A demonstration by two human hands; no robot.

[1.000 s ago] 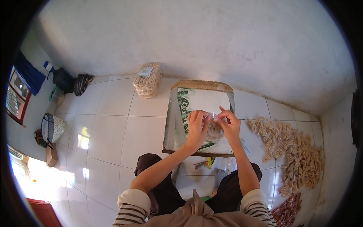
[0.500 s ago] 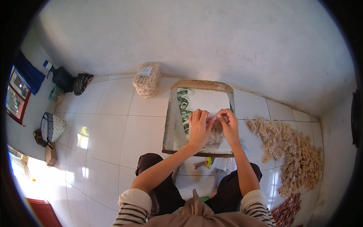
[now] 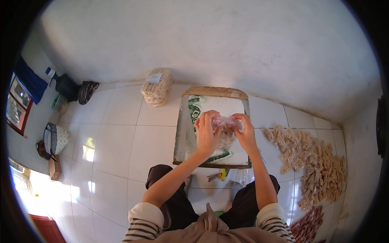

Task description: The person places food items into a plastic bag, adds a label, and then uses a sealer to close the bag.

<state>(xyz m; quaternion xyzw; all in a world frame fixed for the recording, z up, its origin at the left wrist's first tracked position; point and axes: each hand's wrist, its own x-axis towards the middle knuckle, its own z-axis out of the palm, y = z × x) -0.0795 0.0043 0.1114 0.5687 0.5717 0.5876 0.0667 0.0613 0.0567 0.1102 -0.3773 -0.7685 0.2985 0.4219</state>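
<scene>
A clear plastic bag [image 3: 227, 139] with pale beige pieces inside is held above a small low table [image 3: 214, 92], whose top is covered by a white and green sheet. My left hand [image 3: 207, 133] has its fingers closed on the left side of the bag's gathered mouth. On the opposite side, my right hand [image 3: 244, 133] pinches the same plastic. The film bunches and shines between both hands. My fingers partly hide the bag's contents.
A large packed bag of beige snacks [image 3: 156, 87] stands against the wall. Many small beige packets [image 3: 320, 166] pile up on the floor at right, with reddish-brown packets [image 3: 308, 226] nearer. Scissors with a yellow-green handle [image 3: 222, 174] lie below the table's near edge.
My hands have shifted up slightly and the bag's top is now stretched sideways between them. The bag's lower part has moved away from the table's near edge, baring more green print.
</scene>
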